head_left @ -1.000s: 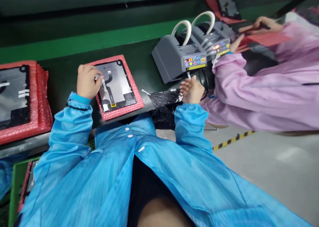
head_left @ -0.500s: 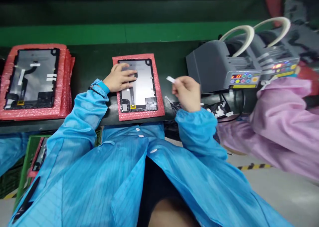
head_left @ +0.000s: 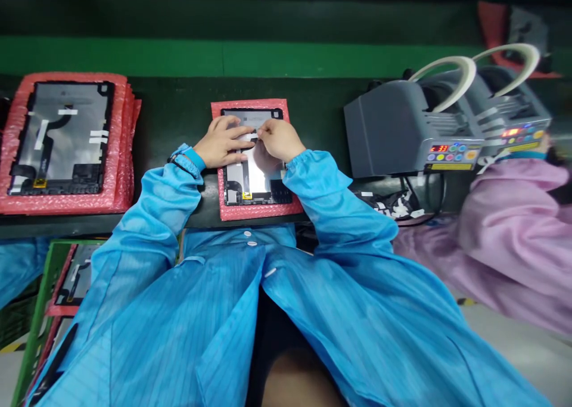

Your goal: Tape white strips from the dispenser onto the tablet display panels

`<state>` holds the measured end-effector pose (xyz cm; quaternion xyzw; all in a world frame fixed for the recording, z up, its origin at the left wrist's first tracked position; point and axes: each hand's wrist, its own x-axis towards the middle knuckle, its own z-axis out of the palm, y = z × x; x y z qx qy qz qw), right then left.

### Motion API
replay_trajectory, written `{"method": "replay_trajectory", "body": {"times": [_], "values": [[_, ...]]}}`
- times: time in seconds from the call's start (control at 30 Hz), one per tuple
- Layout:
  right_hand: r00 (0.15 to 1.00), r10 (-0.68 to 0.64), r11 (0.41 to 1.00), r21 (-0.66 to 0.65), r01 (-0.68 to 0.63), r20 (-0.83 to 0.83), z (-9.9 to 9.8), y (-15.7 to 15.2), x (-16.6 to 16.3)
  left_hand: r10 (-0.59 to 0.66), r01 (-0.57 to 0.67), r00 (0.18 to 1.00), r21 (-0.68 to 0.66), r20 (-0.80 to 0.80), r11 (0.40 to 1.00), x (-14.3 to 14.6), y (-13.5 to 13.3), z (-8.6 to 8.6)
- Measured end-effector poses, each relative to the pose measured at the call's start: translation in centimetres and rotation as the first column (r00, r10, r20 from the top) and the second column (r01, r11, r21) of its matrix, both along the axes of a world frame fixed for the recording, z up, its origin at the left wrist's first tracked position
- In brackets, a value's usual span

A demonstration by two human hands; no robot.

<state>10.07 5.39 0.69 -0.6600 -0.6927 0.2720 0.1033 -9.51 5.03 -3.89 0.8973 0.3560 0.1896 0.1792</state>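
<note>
A tablet screen panel (head_left: 259, 177) lies back side up on a pink bubble-wrap sheet (head_left: 263, 211) in front of me. My left hand (head_left: 223, 145) rests on the panel's left side, its fingers spread across the black flex cable (head_left: 245, 174). Close to those fingertips, my right hand (head_left: 281, 140) is over the upper part of the panel with thumb and index finger pinched. They hold a small white tape strip (head_left: 252, 136) against the top of the cable, where my fingers partly cover it.
On the left is a stack of pink bubble-wrap sheets (head_left: 120, 180) with another panel (head_left: 67, 139) on top. Two grey tape dispensers (head_left: 384, 133) stand right, near a co-worker's pink sleeve (head_left: 513, 216). Below left, a green crate (head_left: 44, 288) holds more panels.
My right hand has moved left from beside the panel to above it, carrying the white tape strip to the cable. My left hand stays spread on the panel.
</note>
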Motion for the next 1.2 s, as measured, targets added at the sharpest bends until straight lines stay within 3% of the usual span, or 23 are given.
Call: {"method": "replay_trajectory", "body": {"times": [0.33, 0.5, 0.6, 0.67, 0.73, 0.83, 0.9, 0.93, 1.0, 1.1, 1.2], "values": [[0.979, 0.084, 0.996, -0.002, -0.085, 0.186, 0.6, 0.2, -1.0, 0.002, -0.002, 1.000, 0.009, -0.029, 1.000, 0.1, -0.2, 0.3], [0.968, -0.055, 0.997, 0.066, 0.040, 0.246, 1.3, 0.0, -0.6, 0.016, -0.016, 0.998, 0.007, -0.054, 1.000, 0.0, -0.1, 0.4], [0.971, -0.177, 0.975, 0.161, 0.151, 0.163, 1.3, -2.0, 2.6, 0.015, -0.015, 0.997, 0.009, -0.073, 1.000, -0.1, 0.0, 0.6], [0.959, -0.284, 0.926, 0.258, 0.275, -0.002, 0.6, -4.5, 6.2, 0.010, -0.008, 0.997, 0.022, -0.079, 1.000, -0.1, 0.0, 0.8], [0.877, -0.404, 0.820, 0.321, 0.474, -0.261, -0.6, -7.6, 10.2, 0.005, -0.002, 0.997, 0.044, -0.077, 0.999, -0.1, 0.0, 1.0], [0.549, -0.581, 0.579, 0.169, 0.798, -0.602, -2.2, -11.4, 15.7, 0.007, -0.003, 0.999, 0.085, -0.050, 0.996, 0.0, 0.5, 1.3], [0.331, -0.613, 0.451, 0.026, 0.892, -0.717, -2.7, -12.5, 18.5, 0.010, -0.009, 1.000, 0.108, -0.013, 0.994, 0.1, 1.1, 1.3], [0.268, -0.606, 0.426, -0.021, 0.904, -0.749, -2.6, -12.6, 19.6, 0.012, -0.013, 1.000, 0.117, 0.009, 0.993, 0.2, 1.5, 1.3], [0.225, -0.576, 0.437, -0.064, 0.897, -0.786, -2.4, -12.0, 21.2, 0.020, -0.027, 0.999, 0.132, 0.049, 0.991, 0.5, 2.0, 1.3], [0.272, -0.545, 0.474, -0.024, 0.880, -0.793, -2.1, -10.5, 22.3, 0.044, -0.054, 0.996, 0.131, 0.081, 0.990, 1.1, 1.9, 1.7], [0.340, -0.531, 0.448, 0.083, 0.890, -0.776, -2.4, -9.7, 22.3, 0.105, -0.110, 0.993, 0.101, 0.051, 0.989, 1.6, 0.9, 3.0]]}}
